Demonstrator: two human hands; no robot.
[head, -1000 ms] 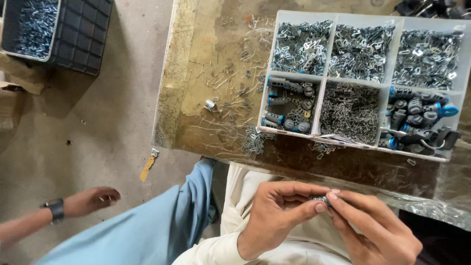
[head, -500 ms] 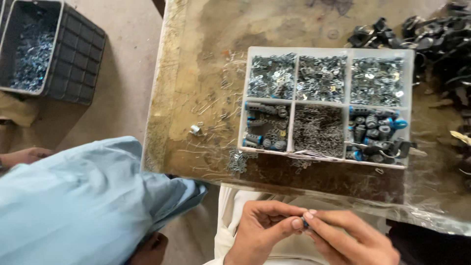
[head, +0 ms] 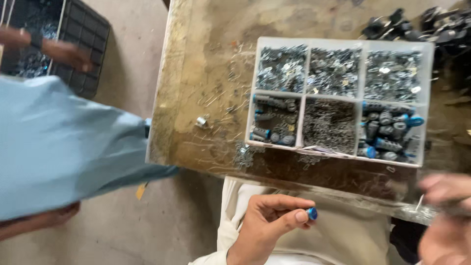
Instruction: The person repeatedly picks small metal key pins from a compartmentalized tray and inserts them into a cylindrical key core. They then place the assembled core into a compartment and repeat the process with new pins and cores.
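At my lap, below the table edge: my left hand (head: 269, 221) sits low in the middle, over my pale trousers (head: 343, 235).
Left grip: thumb and forefinger pinched narrow on a small blue-capped part (head: 312, 213), its blue end poking out to the right of my fingertips.
Right hand (head: 444, 216): off at the right edge, blurred; I can't tell if it's closed or loose, though a thin pale sliver shows just beside it.
Gap between hands: well apart, the part with the left alone.
Table (head: 196, 73): worn, yellow-brown, littered with loose bits of metal.
Tray (head: 338, 41): white, six compartments, lying on the table just above my hands.
Top row of tray: all three hold small silvery pieces.
Bottom row of tray: left and right hold dark cylinders with blue caps (head: 387, 132), middle holds fine grey metal bits.
Loose piece: a small silver cylinder (head: 201, 121) lies on the table left of the tray.
Far right corner of table: a heap of black parts (head: 417, 27).
Co-worker: light blue clothing (head: 64, 147) fills the left side; that person's hand (head: 66, 51) reaches over a black crate (head: 86, 49) on the floor.
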